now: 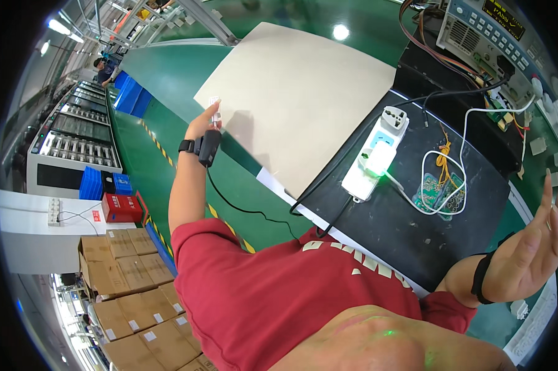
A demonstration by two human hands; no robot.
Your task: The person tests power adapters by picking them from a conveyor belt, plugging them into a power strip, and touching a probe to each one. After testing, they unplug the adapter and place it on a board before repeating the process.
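Note:
My left hand (200, 125) is stretched out at the left edge of a beige board (304, 93). Its fingers pinch a small clear-and-white piece (215, 115), whose exact kind is too small to make out. A black box (210, 148) with a cable sits at that wrist. At the far right, my right hand (532, 250) is raised beside the bench with its fingers extended and nothing visible in it. Between the hands, a white power strip (375, 154) with a glowing green light lies on a black mat (409, 241). Near it rest green circuit boards (429, 191) with a yellow wire bundle (443, 159).
A bench test instrument (471, 37) with a lit screen stands at the top right, cables trailing from it. A white cable (463, 139) loops over the mat. Cardboard boxes (140, 309), a red box (122, 208) and blue bins (130, 96) stand off to the left.

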